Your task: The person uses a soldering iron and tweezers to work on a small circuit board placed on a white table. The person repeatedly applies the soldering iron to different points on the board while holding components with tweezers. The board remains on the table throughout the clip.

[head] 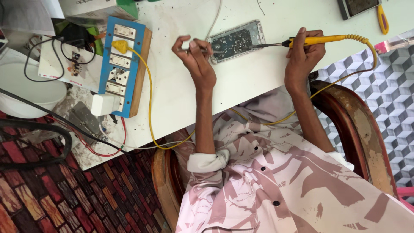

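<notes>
An opened phone (236, 41) with its circuit board bare lies on the white table (258, 73). My right hand (304, 54) grips a yellow soldering iron (319, 40), whose metal tip touches the board's right side. My left hand (196, 58) pinches a thin metal tool, seemingly tweezers (207, 50), at the phone's left edge. A yellow cord (345, 73) curls from the iron down past my right wrist and under my arms.
A blue switch-and-socket board (118, 60) with a yellow plug (120, 45) and a white adapter (103, 105) sits left of my hands. Beyond it are a white bowl (26, 92), black wires and a small circuit board. A dark device (360, 7) and a yellow-handled tool (382, 19) lie at the far right. Wooden chair arms (358, 125) flank me.
</notes>
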The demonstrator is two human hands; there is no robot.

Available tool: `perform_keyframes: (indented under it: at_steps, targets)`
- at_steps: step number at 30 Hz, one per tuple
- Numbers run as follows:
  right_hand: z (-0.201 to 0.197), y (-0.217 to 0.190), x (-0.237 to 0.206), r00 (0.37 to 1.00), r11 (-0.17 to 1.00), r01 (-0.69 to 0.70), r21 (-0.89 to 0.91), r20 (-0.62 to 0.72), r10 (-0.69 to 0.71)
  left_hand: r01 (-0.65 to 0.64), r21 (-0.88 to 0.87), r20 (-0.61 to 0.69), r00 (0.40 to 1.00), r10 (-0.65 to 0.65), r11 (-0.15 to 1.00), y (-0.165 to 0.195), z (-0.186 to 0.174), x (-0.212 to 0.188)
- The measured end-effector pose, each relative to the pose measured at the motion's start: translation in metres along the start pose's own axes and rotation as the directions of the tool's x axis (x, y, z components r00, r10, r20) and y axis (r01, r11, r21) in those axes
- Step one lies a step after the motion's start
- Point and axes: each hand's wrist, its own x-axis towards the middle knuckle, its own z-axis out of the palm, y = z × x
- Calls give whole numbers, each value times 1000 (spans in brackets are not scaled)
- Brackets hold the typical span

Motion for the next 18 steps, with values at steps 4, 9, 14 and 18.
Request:
perform_keyframes:
  at_steps: [4, 9, 14, 18]
  targets:
    - [1, -1, -1, 1000, 999, 7, -35, 1, -7, -80, 57, 89, 993, 74, 995, -8, 5, 14]
    - [3, -4, -1, 1000, 1000, -10, -30, -2, 10, -92, 154, 181, 981, 64, 984, -20, 6, 17]
    - [0, -4, 0, 1000, 1000, -2, 5, -1, 2, -88, 155, 160, 985, 62, 984, -27, 3, 14]
    - [0, -2, 0, 1000, 1000, -3, 7, 4, 3, -64, 120, 147, 988, 46, 991, -27, 2, 16]
